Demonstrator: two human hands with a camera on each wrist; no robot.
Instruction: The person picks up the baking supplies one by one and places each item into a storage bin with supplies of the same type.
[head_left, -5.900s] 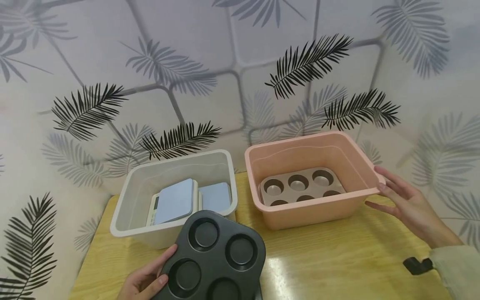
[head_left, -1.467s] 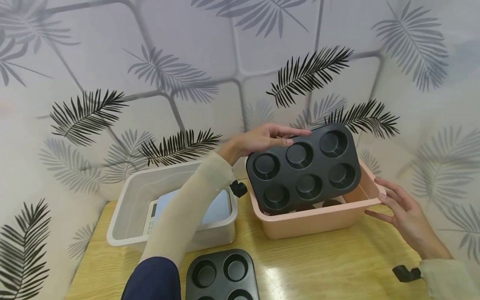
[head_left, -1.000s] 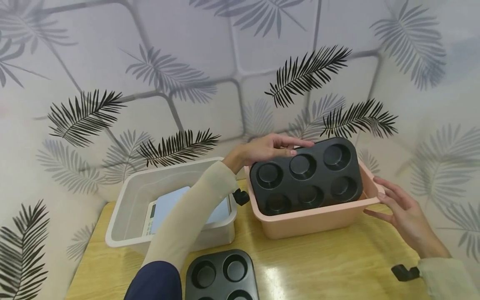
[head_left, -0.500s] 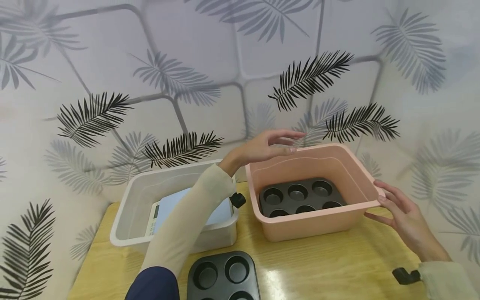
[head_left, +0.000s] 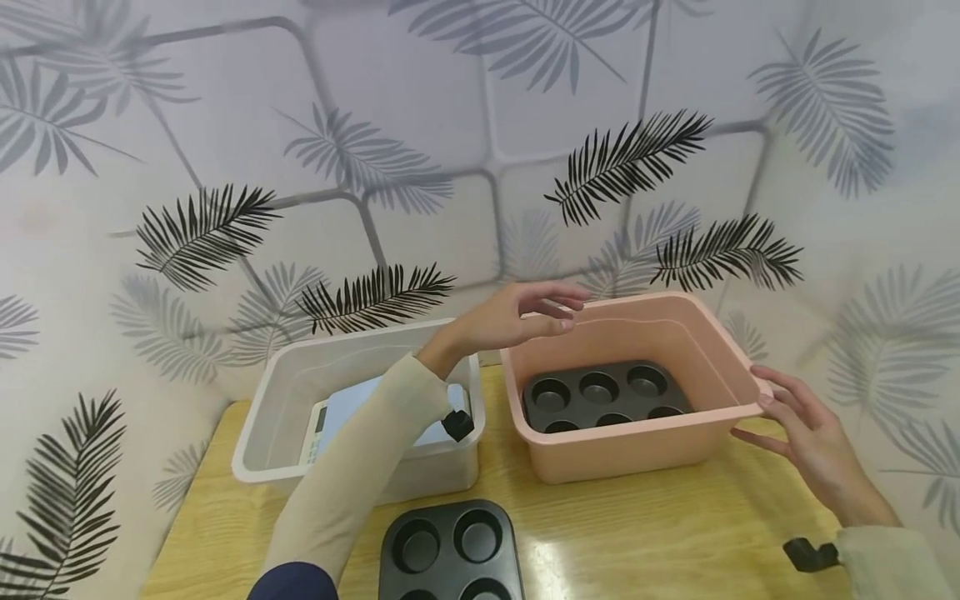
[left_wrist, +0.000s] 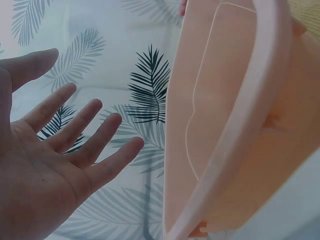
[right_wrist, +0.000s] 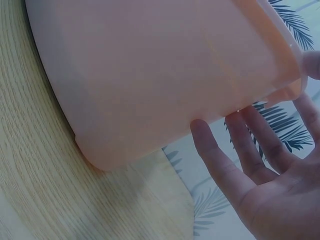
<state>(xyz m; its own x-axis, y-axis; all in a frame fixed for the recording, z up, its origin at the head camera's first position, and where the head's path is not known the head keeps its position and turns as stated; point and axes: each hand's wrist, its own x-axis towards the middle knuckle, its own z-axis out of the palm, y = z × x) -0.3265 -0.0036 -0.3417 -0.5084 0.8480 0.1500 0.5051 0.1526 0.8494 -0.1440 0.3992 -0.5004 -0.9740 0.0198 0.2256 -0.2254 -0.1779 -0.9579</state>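
Observation:
In the head view a dark muffin tray (head_left: 581, 390) lies in the pink bin (head_left: 622, 450). My left hand (head_left: 510, 317) is above the bin's back left corner, fingers spread and holding nothing; the left wrist view shows the hand (left_wrist: 55, 150) apart from the bin wall (left_wrist: 215, 100). My right hand (head_left: 810, 433) holds the bin's right rim, thumb on top. In the right wrist view the fingers of that hand (right_wrist: 265, 170) lie along the bin's end wall (right_wrist: 150, 90). Another dark muffin tray (head_left: 450, 546) lies on the table, cut off by the frame.
A white bin (head_left: 442, 479) stands left of the pink one, with pale blue flat things (head_left: 348, 404) inside, partly behind my left sleeve (head_left: 367, 458). The wooden table (head_left: 637, 533) meets a leaf-patterned backdrop (head_left: 420, 108) behind the bins.
The dark tray that my left hand held tilted over the pink bin now lies inside it. My left hand has let go and moved slightly left. My right hand stays on the rim.

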